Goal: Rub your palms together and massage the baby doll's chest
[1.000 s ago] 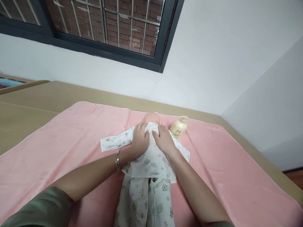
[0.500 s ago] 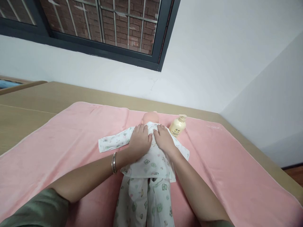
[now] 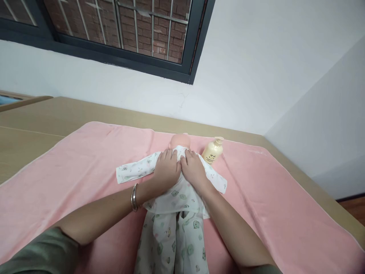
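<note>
While flat — both hands (image 3: pixel 181 171) press doll (image 3: pixel 179 141).

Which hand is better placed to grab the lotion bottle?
Right hand: it rests on the doll's shirt on the bottle's side; the left hand would have to cross over it.

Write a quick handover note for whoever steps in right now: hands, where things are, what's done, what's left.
Left hand: flat on the doll's chest, at the top's neckline.
Right hand: flat beside it, fingertips almost touching.
Doll lies face up on the pink towel; lotion bottle stands right of its head.
Done: top and trousers look on.
Left: probably closing or smoothing the top's front; fastenings are hidden under the hands.
</note>
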`<state>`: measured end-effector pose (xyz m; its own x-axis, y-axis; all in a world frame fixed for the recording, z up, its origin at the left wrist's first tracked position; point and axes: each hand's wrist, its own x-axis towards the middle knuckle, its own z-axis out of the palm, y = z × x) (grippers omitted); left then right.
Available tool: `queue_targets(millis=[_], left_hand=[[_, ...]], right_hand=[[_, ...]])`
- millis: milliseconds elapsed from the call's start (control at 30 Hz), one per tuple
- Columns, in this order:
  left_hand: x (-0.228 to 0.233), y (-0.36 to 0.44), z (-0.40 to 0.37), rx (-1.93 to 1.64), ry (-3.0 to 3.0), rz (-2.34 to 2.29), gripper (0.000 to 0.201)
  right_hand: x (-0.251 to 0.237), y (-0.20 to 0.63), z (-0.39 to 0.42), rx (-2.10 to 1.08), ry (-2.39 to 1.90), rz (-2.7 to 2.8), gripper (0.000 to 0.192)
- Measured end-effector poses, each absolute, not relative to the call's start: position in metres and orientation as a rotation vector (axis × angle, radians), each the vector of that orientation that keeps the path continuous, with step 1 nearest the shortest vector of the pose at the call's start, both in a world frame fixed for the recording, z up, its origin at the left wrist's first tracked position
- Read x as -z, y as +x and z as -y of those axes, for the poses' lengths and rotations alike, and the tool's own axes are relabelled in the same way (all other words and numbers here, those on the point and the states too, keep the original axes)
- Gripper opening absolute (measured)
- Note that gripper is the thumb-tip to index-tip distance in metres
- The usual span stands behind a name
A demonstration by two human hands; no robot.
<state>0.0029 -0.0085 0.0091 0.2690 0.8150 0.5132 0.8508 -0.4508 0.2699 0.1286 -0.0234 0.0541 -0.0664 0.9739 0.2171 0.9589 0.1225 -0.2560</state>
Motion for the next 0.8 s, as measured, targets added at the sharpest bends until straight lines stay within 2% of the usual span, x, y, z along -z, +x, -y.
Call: queue_targets(millis=[167,533,800], left_hand=[[-0.005,0.006,0.017,0.951,-2.451,1.611,0.049],[-0.018,-0.013,-0.018,1.033,-2.635,1.811,0.042],[-0.011,-0.001,0.016,0.930,-2.508,1.611,0.051]], right_hand=[[-0.058,0.133,0.018,-0.088,-1.883,2.055,0.039],[-0.056,0.120,0.038,-0.063,-1.916,2.134,0.060],[-0.053,0.157,0.004,-0.256,-1.883,2.047,0.051]])
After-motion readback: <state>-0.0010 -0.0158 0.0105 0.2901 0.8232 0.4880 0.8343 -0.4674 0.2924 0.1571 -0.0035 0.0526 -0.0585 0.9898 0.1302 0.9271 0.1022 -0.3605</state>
